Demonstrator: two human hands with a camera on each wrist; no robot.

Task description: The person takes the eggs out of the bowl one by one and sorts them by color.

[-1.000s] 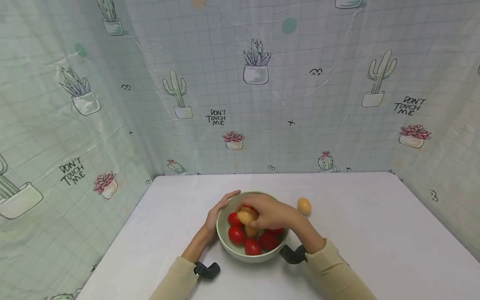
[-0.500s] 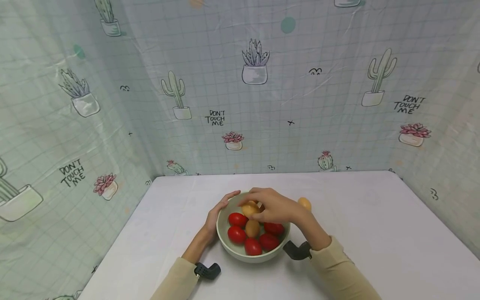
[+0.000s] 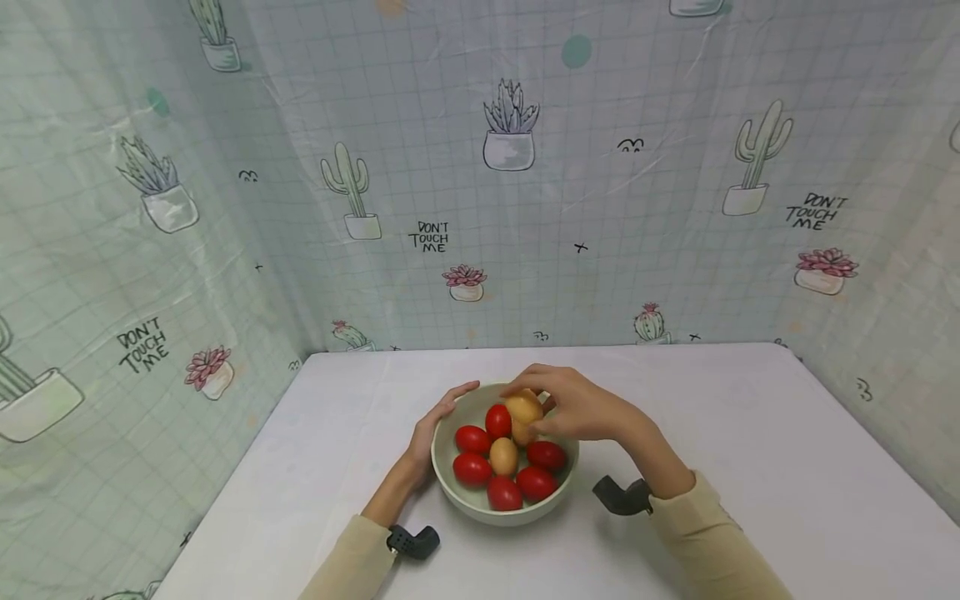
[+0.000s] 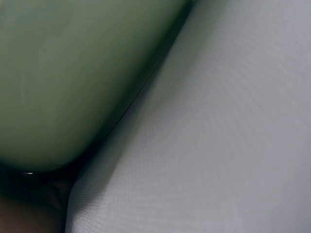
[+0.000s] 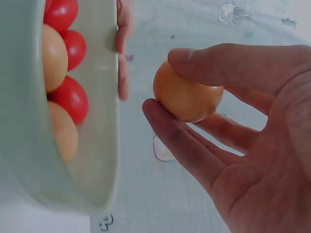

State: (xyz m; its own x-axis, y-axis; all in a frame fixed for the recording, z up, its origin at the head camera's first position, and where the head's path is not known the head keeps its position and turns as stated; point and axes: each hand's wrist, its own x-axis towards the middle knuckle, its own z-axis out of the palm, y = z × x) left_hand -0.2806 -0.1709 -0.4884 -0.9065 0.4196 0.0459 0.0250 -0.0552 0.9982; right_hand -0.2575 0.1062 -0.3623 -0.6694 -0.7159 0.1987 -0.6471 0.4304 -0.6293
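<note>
My right hand (image 3: 583,407) is over the far right side of a pale green bowl (image 3: 504,517), pinching a yellow-orange egg (image 3: 524,406) between thumb and fingers. In the right wrist view, this egg (image 5: 187,94) sits apart from the bowl's contents, with the thumb on one side. Several red eggs (image 3: 472,470) and two more yellow ones, one near the middle (image 3: 504,457), lie inside the bowl. Against the bowl's left outer side rests my left hand (image 3: 427,429), its fingers stretched along the rim. The left wrist view has mostly the bowl's outer wall (image 4: 73,73).
The bowl stands on a white-covered table (image 3: 697,467). A cloth (image 3: 555,275) printed with cacti hangs behind and at both sides. Each wrist carries a black camera mount; the right one (image 3: 622,496) is near the bowl's right side.
My right hand has moved from the bowl's middle toward its far right, carrying the yellow egg. A red egg has come into view. The yellow egg on the table is no longer visible.
</note>
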